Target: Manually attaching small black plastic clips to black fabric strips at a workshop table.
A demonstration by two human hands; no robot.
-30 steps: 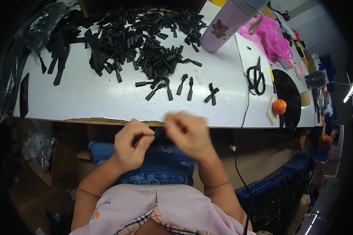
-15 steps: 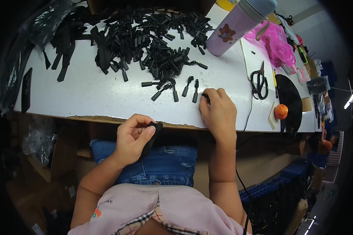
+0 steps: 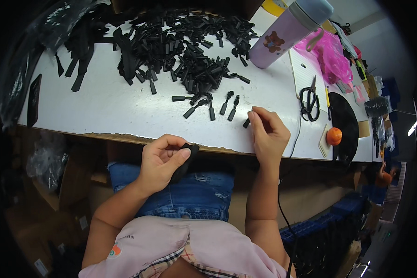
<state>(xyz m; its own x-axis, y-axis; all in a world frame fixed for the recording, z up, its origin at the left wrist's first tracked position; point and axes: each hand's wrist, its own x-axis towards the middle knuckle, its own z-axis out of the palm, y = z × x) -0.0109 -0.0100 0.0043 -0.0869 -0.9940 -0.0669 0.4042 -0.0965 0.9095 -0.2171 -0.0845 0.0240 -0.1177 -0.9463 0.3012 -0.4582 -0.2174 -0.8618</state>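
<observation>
My left hand [image 3: 164, 160] pinches a folded strip of black fabric-like material [image 3: 186, 163] between thumb and fingers, above my lap at the table's front edge. My right hand [image 3: 271, 135] is above the table's front part, thumb and fingers drawn together. From under its thumb juts a black zipper pull [image 3: 246, 123], its upper end hidden by the fingers. Just left of that hand, two more zipper pulls [image 3: 233, 108] lie side by side. Farther back spreads a large heap of black zipper pulls [image 3: 201, 72], with several loose ones at its near side.
A lilac bottle [image 3: 275, 39] stands right of the heap. Black-handled scissors [image 3: 309, 99] lie near a lined notebook [image 3: 303, 69], with an orange round object [image 3: 334, 136] nearer me. Black strips [image 3: 78, 62] and clear plastic sit far left, beside a dark phone-like slab [image 3: 34, 99].
My right hand has drawn slightly right, its fingers lifting and turning, and more of the zipper pull beside it shows. My left hand keeps its hold on the black strip. The view has shifted slightly.
</observation>
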